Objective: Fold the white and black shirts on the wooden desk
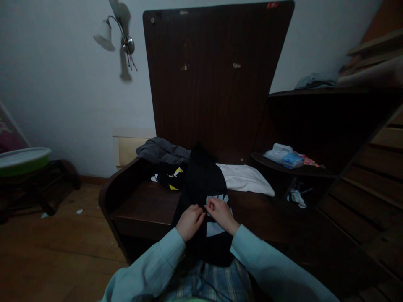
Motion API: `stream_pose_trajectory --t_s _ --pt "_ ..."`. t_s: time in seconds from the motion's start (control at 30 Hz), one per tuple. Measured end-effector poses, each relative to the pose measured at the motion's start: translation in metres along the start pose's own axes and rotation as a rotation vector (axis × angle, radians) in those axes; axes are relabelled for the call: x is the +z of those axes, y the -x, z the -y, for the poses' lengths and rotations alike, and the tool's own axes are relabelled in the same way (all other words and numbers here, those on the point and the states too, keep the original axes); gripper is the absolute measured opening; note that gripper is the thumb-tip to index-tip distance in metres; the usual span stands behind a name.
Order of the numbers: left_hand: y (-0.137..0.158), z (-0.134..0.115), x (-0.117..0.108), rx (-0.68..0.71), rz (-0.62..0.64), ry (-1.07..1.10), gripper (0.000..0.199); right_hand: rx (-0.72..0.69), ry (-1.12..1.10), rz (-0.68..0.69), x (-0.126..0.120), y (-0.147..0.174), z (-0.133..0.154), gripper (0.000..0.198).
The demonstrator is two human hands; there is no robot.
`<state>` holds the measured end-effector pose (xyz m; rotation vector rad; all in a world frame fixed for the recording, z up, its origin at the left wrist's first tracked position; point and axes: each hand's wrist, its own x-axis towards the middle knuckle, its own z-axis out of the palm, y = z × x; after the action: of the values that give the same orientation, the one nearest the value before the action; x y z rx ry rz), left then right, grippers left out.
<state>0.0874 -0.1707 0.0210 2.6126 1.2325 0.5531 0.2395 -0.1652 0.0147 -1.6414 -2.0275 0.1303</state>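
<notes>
A black garment (201, 172) with a pale grey print lies lengthwise over the dark wooden desk, its near end hanging toward my lap. My left hand (190, 222) is closed on it left of the print, fingers curled in a pinch at the cloth. Close beside it, my right hand (221, 214) covers part of the print, thumb and fingertips pinched together on the cloth. Both sets of fingertips nearly meet; exactly what fold lies between them is hard to see. A white folded cloth (247, 178) sits just right of the black garment.
Left on the desk (141, 205) are a grey cloth (163, 151) and a black-and-yellow patterned cloth (171, 178). A corner shelf (289, 167) at right bears plastic packets (283, 155). At far left, a green basin (25, 161) rests on a dark stand. A lamp (105, 35) hangs on the wall.
</notes>
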Motion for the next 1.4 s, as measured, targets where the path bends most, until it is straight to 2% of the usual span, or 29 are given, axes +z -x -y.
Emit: stream_pose_trajectory --t_s 0.1,0.2,0.33,0.53,0.63,0.77,0.93,1.07,1.4 --pt "0.006 0.003 0.006 0.079 -0.088 0.100 0.014 -0.114 0.011 -0.088 0.002 0.001 -0.002 0.008" --pt "0.012 0.004 0.009 0.134 -0.102 0.206 0.016 -0.149 0.027 -0.060 0.006 0.003 -0.001 0.013" --pt "0.019 0.001 0.012 0.152 -0.095 0.211 0.023 -0.150 0.090 -0.008 0.001 0.008 0.004 0.019" --pt "0.022 -0.006 0.018 0.152 -0.095 0.160 0.028 -0.049 0.056 0.282 -0.035 -0.009 0.009 0.015" --pt "0.020 -0.009 0.018 0.138 -0.100 0.150 0.029 0.059 0.018 0.344 -0.042 -0.032 0.004 0.017" --pt "0.020 -0.010 0.019 0.137 -0.106 0.139 0.029 0.178 0.045 0.270 -0.025 -0.055 -0.006 0.017" --pt "0.020 -0.009 0.019 0.130 -0.111 0.145 0.029 0.280 0.066 0.134 0.000 -0.057 -0.010 0.015" --pt "0.020 -0.010 0.019 0.127 -0.117 0.148 0.029 0.266 0.062 0.078 0.005 -0.054 -0.012 0.015" --pt "0.022 -0.008 0.020 0.147 -0.128 0.202 0.032 0.224 0.084 0.039 0.009 -0.052 -0.017 0.019"
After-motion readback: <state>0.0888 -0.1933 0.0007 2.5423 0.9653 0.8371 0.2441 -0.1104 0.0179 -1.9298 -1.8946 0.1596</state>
